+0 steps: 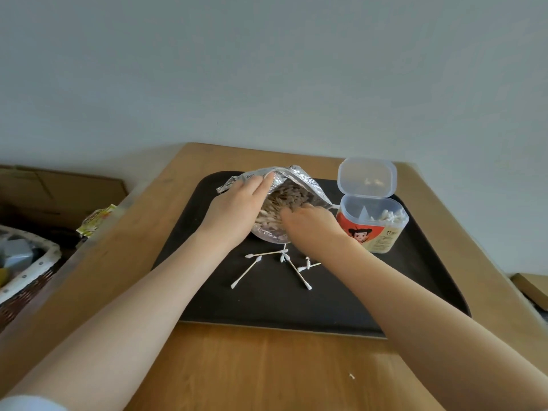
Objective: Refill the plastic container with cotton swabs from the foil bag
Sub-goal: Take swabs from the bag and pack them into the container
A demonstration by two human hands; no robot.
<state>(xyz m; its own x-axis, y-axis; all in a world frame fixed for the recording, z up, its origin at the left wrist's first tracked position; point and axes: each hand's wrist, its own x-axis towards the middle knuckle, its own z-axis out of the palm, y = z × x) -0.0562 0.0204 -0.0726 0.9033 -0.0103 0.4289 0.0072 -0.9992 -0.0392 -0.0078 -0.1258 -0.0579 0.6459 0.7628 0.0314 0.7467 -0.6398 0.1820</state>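
Foil bag at tray centre: left hand pinches its rim open, right hand fingers inside among swabs, grip hidden. Plastic container at 3 o'clock, lid up, part-filled. Loose swabs at 6.

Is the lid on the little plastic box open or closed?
Open. The plastic box's clear lid is flipped up behind it, and cotton swabs show inside at the top.

A dark rectangular plastic tray lies on the light wooden table. On it, the crinkled silver foil bag sits toward the back, with the clear plastic container with open hinged lid just right of it. Several loose white-tipped cotton swabs lie in front of the bag, and a woven wicker basket stands left of the table.
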